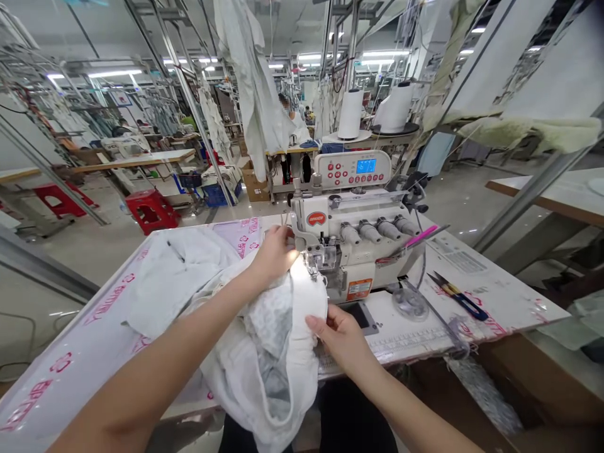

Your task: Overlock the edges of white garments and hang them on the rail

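A white garment [264, 371] with a wide gathered waistband [302, 308] hangs over the table's front edge toward my lap. Part of the band lies under the presser foot of a white overlock sewing machine [358, 226]. My left hand [277, 255] is closed on the cloth beside the needle area, its fingertips partly hidden by the machine head. Lower down and to the right, my right hand [342, 336] pinches the outer edge of the band between thumb and fingers. A small lamp lights the cloth near the needle.
Yellow-and-blue thread snips [457, 296] lie on the table's right side. More white cloth [174, 277] is spread at the left on the plastic-covered tabletop [56, 371]. Behind the machine stand thread cones [350, 113]. Red stools [151, 211] stand on the floor to the left.
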A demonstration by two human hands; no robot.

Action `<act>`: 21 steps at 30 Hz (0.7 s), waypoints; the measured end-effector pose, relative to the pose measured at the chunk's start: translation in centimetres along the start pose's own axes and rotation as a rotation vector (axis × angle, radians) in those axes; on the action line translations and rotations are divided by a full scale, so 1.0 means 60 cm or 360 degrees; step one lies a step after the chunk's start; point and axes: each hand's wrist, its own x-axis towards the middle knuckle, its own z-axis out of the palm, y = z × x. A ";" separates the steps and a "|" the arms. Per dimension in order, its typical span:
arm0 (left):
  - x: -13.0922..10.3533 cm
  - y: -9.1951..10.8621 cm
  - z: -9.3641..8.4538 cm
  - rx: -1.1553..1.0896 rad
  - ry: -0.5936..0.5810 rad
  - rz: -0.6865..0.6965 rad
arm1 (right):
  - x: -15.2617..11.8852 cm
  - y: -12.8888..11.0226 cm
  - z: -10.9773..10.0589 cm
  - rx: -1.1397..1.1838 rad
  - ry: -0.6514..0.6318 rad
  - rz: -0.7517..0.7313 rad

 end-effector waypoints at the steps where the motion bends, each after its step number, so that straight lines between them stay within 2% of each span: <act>1: -0.030 0.005 -0.009 0.0058 0.0063 0.0011 | -0.003 0.000 -0.004 -0.0213 0.0011 -0.0134; 3: -0.103 0.005 -0.031 0.0181 0.0130 -0.0040 | -0.009 -0.002 -0.012 -0.0617 0.0022 -0.0317; 4: -0.140 -0.002 -0.043 0.0217 0.0047 -0.0145 | -0.011 -0.004 -0.015 -0.0744 0.0014 -0.0345; 6: -0.197 -0.029 -0.069 0.0224 -0.0312 -0.0365 | -0.017 -0.009 -0.021 -0.0758 -0.0083 -0.0300; 7: -0.212 -0.046 -0.084 0.0204 -0.0467 -0.0454 | -0.021 -0.011 -0.022 -0.0676 -0.0161 -0.0244; 8: -0.216 -0.064 -0.099 0.0184 -0.0544 -0.0522 | -0.025 -0.011 -0.022 -0.0577 -0.0236 -0.0184; 9: -0.210 -0.079 -0.114 0.0182 -0.0528 -0.0565 | -0.031 -0.010 -0.021 -0.0478 -0.0293 -0.0133; 11: -0.178 -0.094 -0.135 0.0278 -0.0300 -0.0531 | -0.042 -0.005 -0.017 -0.0338 -0.0314 -0.0077; 12: -0.159 -0.091 -0.139 0.0380 -0.0135 -0.0455 | -0.046 -0.001 -0.014 -0.0310 -0.0285 -0.0070; 14: -0.130 -0.059 -0.131 0.0545 0.0121 -0.0223 | -0.052 0.006 -0.010 -0.0289 -0.0246 -0.0068; 16: -0.124 -0.007 -0.103 0.0515 0.0152 -0.0005 | -0.054 0.009 -0.008 -0.0298 -0.0258 -0.0078; 19: -0.146 0.062 -0.054 0.0309 -0.0185 0.0162 | -0.053 0.008 -0.012 -0.0302 -0.0278 -0.0092; 21: -0.158 0.080 -0.031 0.0305 -0.0308 0.0214 | -0.050 0.007 -0.016 -0.0313 -0.0265 -0.0100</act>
